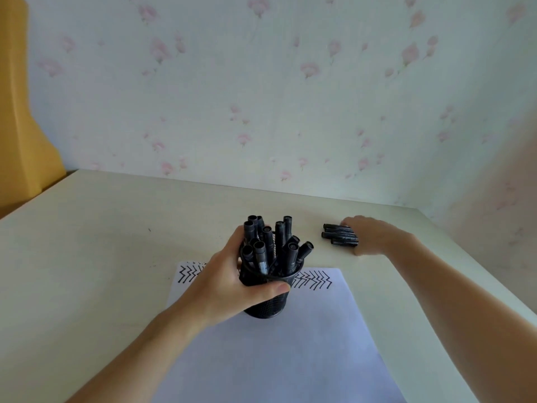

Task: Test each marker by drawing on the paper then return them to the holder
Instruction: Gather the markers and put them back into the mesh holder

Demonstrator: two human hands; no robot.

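Left hand (232,289) wrapped round the black mesh holder (268,306), thumb across the front just under the rim, fingers curled round the far side, so a proper grip on it. Holder standing over the top part of the white paper (261,344), hard to say whether sitting on the sheet or lifted a touch. Stuffed with black markers (271,245), all upright or leaning outward a bit, ends poking well above the rim. Rows of black zigzag test lines (312,279) along the far edge of the paper, showing on both sides of the holder, partly hidden behind the hand on the left. Off to the right on the pale table (101,242), a small bunch of markers (340,234) lying flat side by side, well apart from the holder and off the paper. Right hand (372,235) down on the near end of that bunch, thumb side touching the table. Can't tell if the fingers are actually gripping the bunch or just resting over it, too blurry and hidden. Flowery wallpaper (290,82) behind the table, something yellow (20,112) at the far left edge.
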